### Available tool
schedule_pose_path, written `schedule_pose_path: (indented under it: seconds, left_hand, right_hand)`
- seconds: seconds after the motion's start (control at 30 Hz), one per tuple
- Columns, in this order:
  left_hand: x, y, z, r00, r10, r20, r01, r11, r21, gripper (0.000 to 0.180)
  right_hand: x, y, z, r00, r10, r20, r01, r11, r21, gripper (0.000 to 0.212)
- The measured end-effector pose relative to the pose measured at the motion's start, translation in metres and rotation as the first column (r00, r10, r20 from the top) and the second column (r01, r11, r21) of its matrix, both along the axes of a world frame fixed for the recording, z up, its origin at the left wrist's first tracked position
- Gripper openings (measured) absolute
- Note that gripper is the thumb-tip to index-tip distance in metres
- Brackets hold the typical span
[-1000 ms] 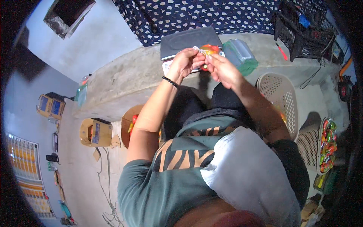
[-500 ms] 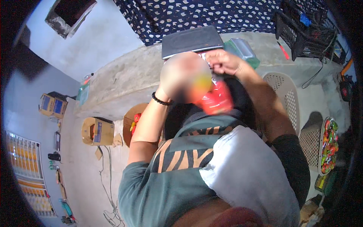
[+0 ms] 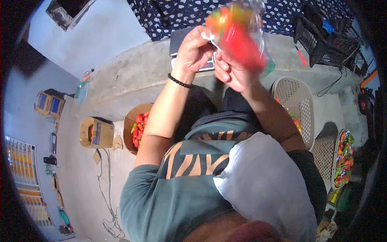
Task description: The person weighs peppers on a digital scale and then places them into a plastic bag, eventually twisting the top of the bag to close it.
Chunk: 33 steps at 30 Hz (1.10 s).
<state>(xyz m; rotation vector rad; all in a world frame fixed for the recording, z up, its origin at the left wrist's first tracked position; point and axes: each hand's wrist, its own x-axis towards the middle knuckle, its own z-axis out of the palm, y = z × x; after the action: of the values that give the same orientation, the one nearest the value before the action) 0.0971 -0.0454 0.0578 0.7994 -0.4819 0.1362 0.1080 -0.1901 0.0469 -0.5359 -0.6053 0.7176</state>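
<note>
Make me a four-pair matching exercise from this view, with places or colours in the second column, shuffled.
Things:
1. beaded bracelet
2. patterned cloth
3. clear bag of peppers
4. black crate

Places or colours:
A. at the right end of the concrete ledge
B. around the wrist of the left hand
C. dark blue with white shapes
D. raised, at the left hand and the right hand

Right pairs: 1-B, 2-C, 3-D, 4-A.

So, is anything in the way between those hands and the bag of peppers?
Nothing visible is: the left hand pinches the whitish end of the bag of peppers, and the right hand is right at its lower side.
</note>
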Motion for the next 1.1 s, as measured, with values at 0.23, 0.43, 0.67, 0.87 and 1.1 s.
schedule_pose_path:
  seconds: [0.23,0.43,0.67,0.87,1.1]
  left_hand:
    - [-0.024,0.009,-0.025,0.896,0.402,0.189,-0.361,0.41,0.838,0.004]
    - [0.005,-0.035,-0.072,0.707,0.631,0.319,-0.611,0.318,0.725,0.014]
    - [-0.004,-0.077,-0.104,0.837,0.459,-0.299,-0.19,0.756,0.627,0.015]
    - [0.001,-0.089,-0.125,0.812,0.206,-0.545,0.005,0.933,0.361,0.016]
    - [0.008,-0.086,-0.139,0.779,0.199,-0.595,0.099,0.898,0.429,0.017]
  right_hand:
    - [0.074,-0.019,-0.015,0.9,0.256,0.352,0.015,0.79,-0.613,0.022]
    - [0.085,-0.023,-0.046,0.915,0.085,0.395,0.253,0.642,-0.724,0.029]
    - [0.035,-0.076,-0.07,0.48,0.01,0.877,0.801,0.403,-0.443,0.022]
    - [0.038,-0.092,-0.109,0.311,0.11,0.944,0.911,0.247,-0.329,0.023]
    - [0.025,-0.083,-0.13,0.08,-0.048,0.996,0.982,0.175,-0.071,0.021]
